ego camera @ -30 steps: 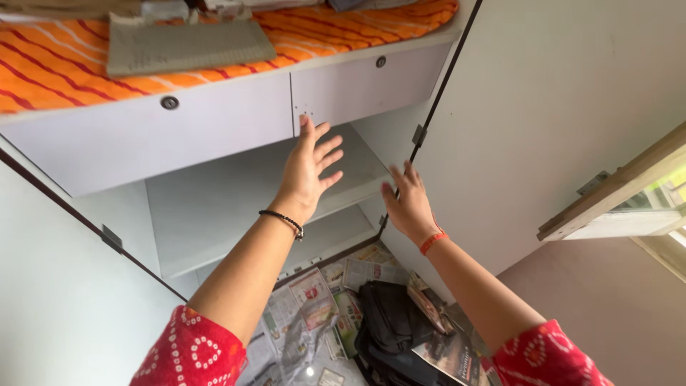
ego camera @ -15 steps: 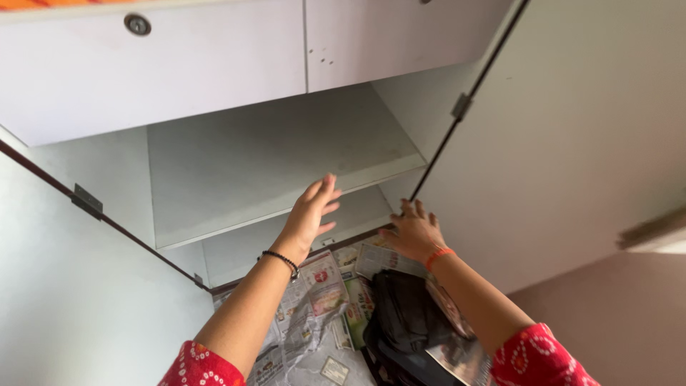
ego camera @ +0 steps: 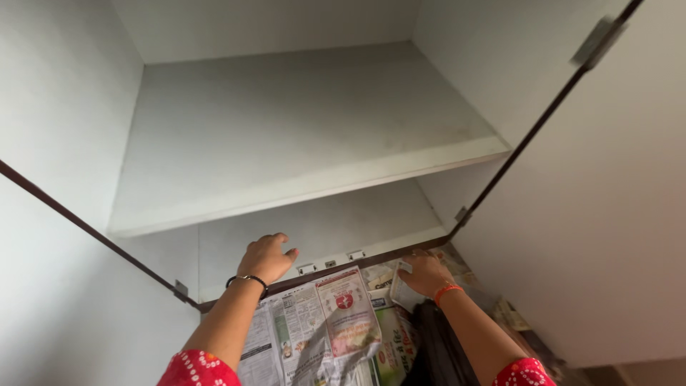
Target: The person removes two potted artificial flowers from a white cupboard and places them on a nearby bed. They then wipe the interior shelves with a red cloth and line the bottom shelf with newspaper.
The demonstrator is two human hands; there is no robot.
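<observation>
Hands reaching low at the open white cupboard.

Left hand [ego camera: 267, 259] hangs loosely curled and holds nothing, just above the newspaper [ego camera: 314, 325] spread on the floor before the bottom shelf [ego camera: 336, 225]. Right hand [ego camera: 423, 274] pinches a folded paper [ego camera: 401, 289] at its edge, beside a black bag [ego camera: 436, 350].

Red white-dotted sleeves [ego camera: 196, 368], black bead bracelet [ego camera: 248, 281], orange wrist thread [ego camera: 448, 291]
</observation>
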